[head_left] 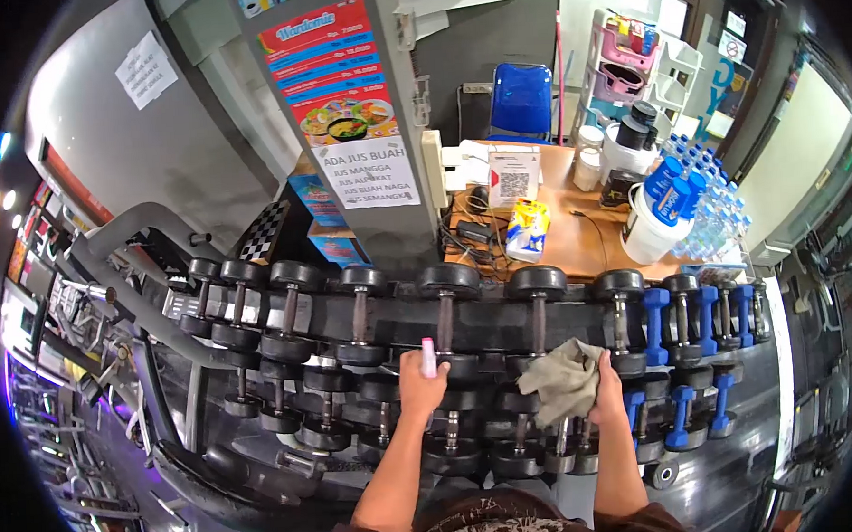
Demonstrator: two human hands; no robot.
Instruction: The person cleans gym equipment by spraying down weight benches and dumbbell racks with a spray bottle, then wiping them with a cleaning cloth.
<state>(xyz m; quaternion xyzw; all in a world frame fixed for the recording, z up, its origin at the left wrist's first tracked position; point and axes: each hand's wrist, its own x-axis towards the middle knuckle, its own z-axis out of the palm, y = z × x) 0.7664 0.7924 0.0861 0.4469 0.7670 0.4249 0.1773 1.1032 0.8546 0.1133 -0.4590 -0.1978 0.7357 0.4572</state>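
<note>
My left hand (420, 388) is closed around what looks like a spray bottle, whose pink and white head (428, 359) shows above the fingers; most of its body is hidden by the hand. A crumpled grey-green cloth (566, 382) hangs from my right hand (606, 391), which grips its right edge. Both hands are over the front of a two-tier dumbbell rack. Just beyond the left hand stands a black dumbbell (444, 317) on the upper tier. Another black dumbbell (538, 309) lies behind the cloth, its near end partly covered.
Blue dumbbells (656, 326) sit among black ones at the right. Behind the rack, a wooden table (567, 236) carries a white bucket (649, 232), water bottles (719, 220) and a yellow-blue pack (527, 231). A grey pillar (396, 239) rises behind; a machine frame (155, 373) stands left.
</note>
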